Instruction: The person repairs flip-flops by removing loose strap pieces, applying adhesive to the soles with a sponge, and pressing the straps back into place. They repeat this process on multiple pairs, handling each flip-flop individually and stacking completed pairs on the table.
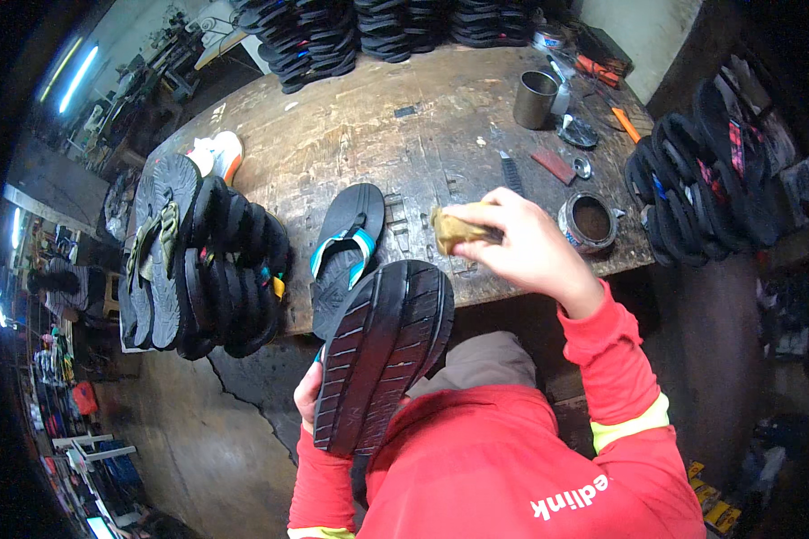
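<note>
While held up across the near edge of the wooden workbench [288,135] as seen from above, shows as a thick-soled black sandal [382,355] with the grooved outsole turned toward the view and a sliver of teal strap at the left rim. Slants along the long axis from lower left to upper right, with the broad end uppermost, toward the bench. Is gripped at the lower left edge by the left hand [307,391], curled around the side; cannot tell how far closed, with most of the fingers hidden behind the sole.

From the right hand [512,235], lies below and to the left across a gap, with the broad end nearest. In that right hand, pinched between thumb and bent fingers, carries a folded tan pad [454,231], perhaps cloth or sponge, near the sole's upper end but not touching. Count the left hand as the nearer, in contact.

On the bench beyond, resembles a teal-strapped thong sandal [358,211], laid strap-up at a steeper slant. Just right of the right hand, note an open tin [570,235] with brown contents; farther left, stacked black sandals [234,242].
</note>
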A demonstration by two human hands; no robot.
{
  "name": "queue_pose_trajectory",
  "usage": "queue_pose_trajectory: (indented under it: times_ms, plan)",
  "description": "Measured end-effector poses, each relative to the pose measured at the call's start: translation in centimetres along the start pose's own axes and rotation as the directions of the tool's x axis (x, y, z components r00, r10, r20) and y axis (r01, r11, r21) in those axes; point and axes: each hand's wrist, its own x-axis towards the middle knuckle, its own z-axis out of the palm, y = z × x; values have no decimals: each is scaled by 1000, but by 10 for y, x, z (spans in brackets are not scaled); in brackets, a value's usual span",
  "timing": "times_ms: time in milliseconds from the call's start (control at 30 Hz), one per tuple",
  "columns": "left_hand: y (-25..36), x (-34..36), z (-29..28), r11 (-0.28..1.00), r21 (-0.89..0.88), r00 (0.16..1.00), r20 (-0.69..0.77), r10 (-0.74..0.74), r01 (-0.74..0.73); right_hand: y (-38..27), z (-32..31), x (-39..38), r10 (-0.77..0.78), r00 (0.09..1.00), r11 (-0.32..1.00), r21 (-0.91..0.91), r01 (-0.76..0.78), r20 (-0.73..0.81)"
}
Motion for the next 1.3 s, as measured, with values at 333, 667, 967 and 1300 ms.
queue_pose_trajectory:
  times_ms: [333,667,967,1300]
  plan:
    - [1,11,2,975,213,983,-157,92,-57,-19,7,-38,-133,971,991,-53,125,-199]
    - [11,43,-11,944,-329,990,134,44,2,-59,53,-94,-302,946,946,-88,313,115]
    - [7,65,9,954,-297,992,109,66,-30,-72,64,-76,-245,954,966,123,225,174]
    - [-2,81,1,991,-115,982,167,84,-65,-68,66,-62,-478,870,877,115,466,121]
